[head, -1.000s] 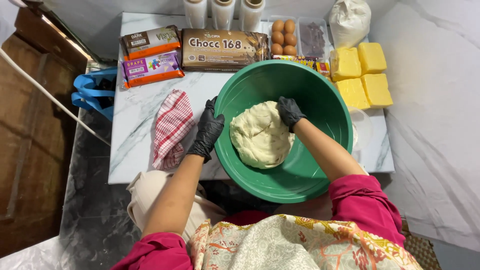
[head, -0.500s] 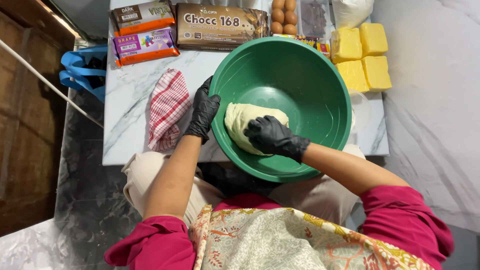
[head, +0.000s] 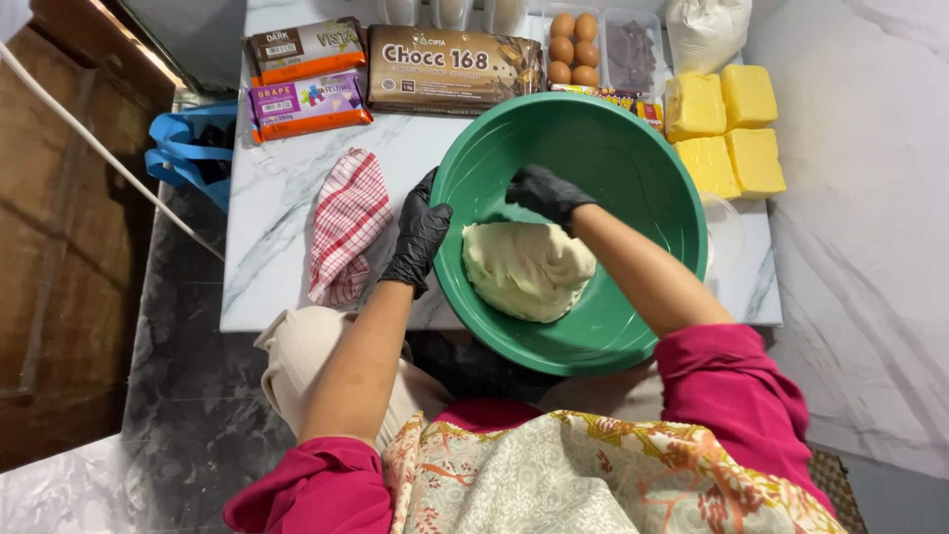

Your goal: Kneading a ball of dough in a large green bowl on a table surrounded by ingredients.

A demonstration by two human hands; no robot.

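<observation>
At the near edge of the marble worktop (head: 277, 247) sits a big green bowl (head: 633, 148), its rim hanging a little over that edge toward me. My left hand (head: 420, 237), in a black glove, clamps the bowl's left rim, fingers curled over the lip. My right hand (head: 546, 193), gloved the same way, is inside the bowl with its fingers bent and pressed against the far top of the pale dough (head: 524, 272); I cannot tell whether it pinches the dough or only pushes on it. The dough lies as one soft lump on the bowl's bottom, toward the near side.

Just left of the bowl, a red-and-white checked cloth (head: 346, 227) lies crumpled on the worktop, close to my left wrist. Along the far edge lie two smaller wrapped bars (head: 306, 79) at the left corner and one long brown packet (head: 455, 67) beside them. Brown eggs (head: 573, 47) sit in a clear tray further right. Four yellow blocks (head: 730, 129) (butter, by the look) are grouped at the far right corner, just beside the bowl's rim.
</observation>
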